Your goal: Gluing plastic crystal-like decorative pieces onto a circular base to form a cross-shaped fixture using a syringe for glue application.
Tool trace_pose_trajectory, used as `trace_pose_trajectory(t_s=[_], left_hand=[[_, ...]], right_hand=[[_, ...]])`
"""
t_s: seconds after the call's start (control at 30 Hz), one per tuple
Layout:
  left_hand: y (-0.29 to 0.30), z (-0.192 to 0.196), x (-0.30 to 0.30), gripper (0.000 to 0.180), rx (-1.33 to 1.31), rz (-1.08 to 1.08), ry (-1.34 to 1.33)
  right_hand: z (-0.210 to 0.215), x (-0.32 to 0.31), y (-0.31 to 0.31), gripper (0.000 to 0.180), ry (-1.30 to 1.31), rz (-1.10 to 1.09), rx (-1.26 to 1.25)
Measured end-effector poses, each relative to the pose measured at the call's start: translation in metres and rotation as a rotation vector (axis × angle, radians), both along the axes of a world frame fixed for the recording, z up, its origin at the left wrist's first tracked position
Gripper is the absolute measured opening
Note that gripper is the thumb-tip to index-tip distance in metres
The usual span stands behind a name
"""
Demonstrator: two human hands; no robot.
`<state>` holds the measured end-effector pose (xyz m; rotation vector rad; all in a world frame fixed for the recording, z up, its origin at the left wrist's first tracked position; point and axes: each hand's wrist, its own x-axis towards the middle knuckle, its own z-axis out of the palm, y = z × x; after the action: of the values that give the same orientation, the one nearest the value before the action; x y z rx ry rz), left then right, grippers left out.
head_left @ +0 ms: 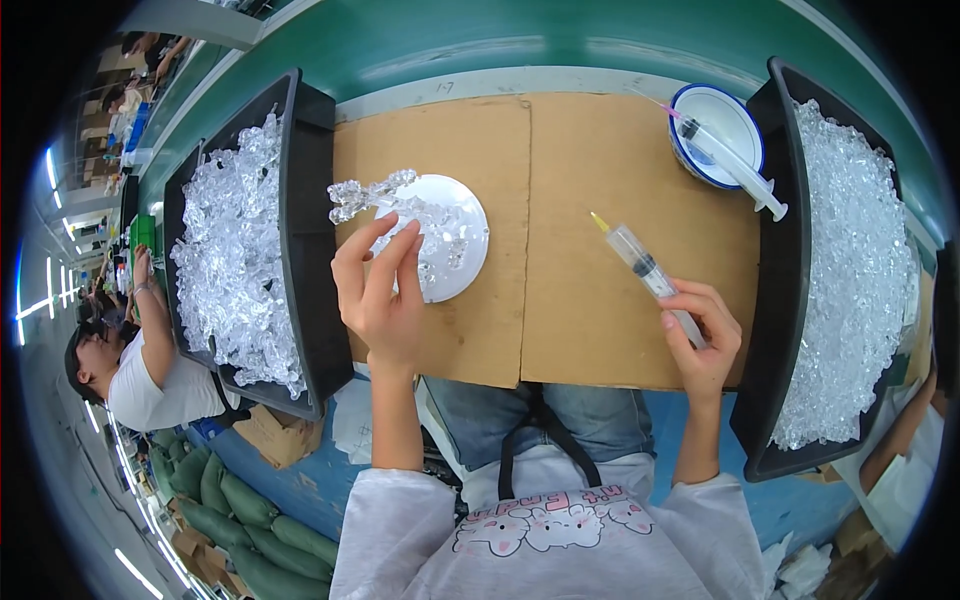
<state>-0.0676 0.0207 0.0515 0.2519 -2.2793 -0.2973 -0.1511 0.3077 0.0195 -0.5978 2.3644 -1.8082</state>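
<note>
Diagonally, tip up-left, a syringe (641,263) is gripped by the right hand (704,336), well right of clear pieces (440,218) beside the left hand (380,308), whose grip is unclear.

The left hand (385,300) bent its fingers over clear pieces (440,215) on a white plate (476,225), some jutting past its left edge. The right hand (705,335) held a syringe (640,262), yellow tip angled up and left, above cardboard (580,345). A second syringe (735,165) lay across a bowl (728,110). The left bin (308,220) and right bin (785,250), both black, were heaped with clear pieces.
</note>
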Motion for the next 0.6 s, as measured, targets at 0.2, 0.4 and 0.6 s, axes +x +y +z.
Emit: trace_pose_trajectory(t_s=[0.2,0.4,0.6], left_hand=[[0.006,0.001,0.030,0.032,0.083,0.011,-0.061],[0.003,-0.017,0.051,0.040,0.106,0.052,-0.232],[-0.002,-0.020,0.050,0.034,0.037,0.040,-0.252]], right_hand=[[-0.001,-0.001,0.000,0.015,0.016,0.008,0.002],[-0.002,-0.001,0.002,0.012,0.045,0.031,0.025],[-0.003,-0.001,0.001,0.012,0.055,0.030,0.015]])
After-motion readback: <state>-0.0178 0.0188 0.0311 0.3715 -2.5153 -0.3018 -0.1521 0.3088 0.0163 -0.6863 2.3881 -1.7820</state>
